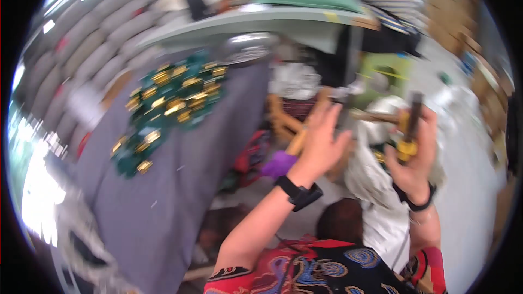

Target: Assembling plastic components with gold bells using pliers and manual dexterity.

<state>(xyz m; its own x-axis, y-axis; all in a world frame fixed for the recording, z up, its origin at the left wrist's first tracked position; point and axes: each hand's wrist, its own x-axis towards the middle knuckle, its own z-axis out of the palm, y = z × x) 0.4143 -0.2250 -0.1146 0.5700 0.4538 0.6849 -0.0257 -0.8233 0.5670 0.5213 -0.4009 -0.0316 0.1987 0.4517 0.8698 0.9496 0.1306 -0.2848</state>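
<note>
We grip a hammer [409, 125] in our closed right hand [412, 160]; at nine o'clock our left hand [321, 144] hovers open (blurred), so next calls for steadying.

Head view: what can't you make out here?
- Right hand: closed around a dark stick-like tool with a yellow part; motion blur hides what kind it is.
- Left hand: open, fingers spread; what lies behind it is hidden.
- Green and gold pieces on the grey cloth: too blurred to identify.
- Upper table: its far items are smeared near the fisheye rim.
</note>
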